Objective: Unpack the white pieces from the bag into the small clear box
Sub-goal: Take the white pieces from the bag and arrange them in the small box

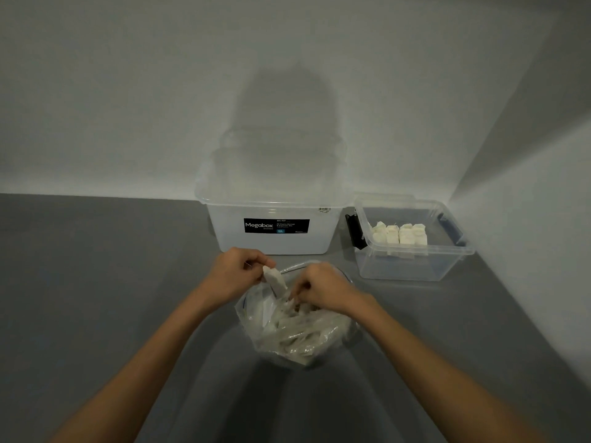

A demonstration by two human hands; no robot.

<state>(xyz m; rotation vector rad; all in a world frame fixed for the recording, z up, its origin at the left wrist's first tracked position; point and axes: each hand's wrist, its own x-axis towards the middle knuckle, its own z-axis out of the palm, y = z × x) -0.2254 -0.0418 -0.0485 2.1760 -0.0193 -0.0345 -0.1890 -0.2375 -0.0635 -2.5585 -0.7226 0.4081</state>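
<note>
A: What does the left hand (236, 276) hold?
B: It pinches 1 white piece (275, 279) over the bag (297, 334). More pieces (399, 236) stand in the small clear box (415, 270), at right; their count is blurred.
A: And the right hand (323, 290)?
B: Its fingers curl into the bag mouth; what they grip is hidden.

On the grey worktop (96, 282), the left hand (235, 273) pinches a white piece (274, 278) above the clear bag (297, 334), while the right hand (323, 287) grips its rim. Far right, the small clear box (412, 263) holds a row of white pieces (399, 235), beside a large Megabox tub (271, 219).
</note>
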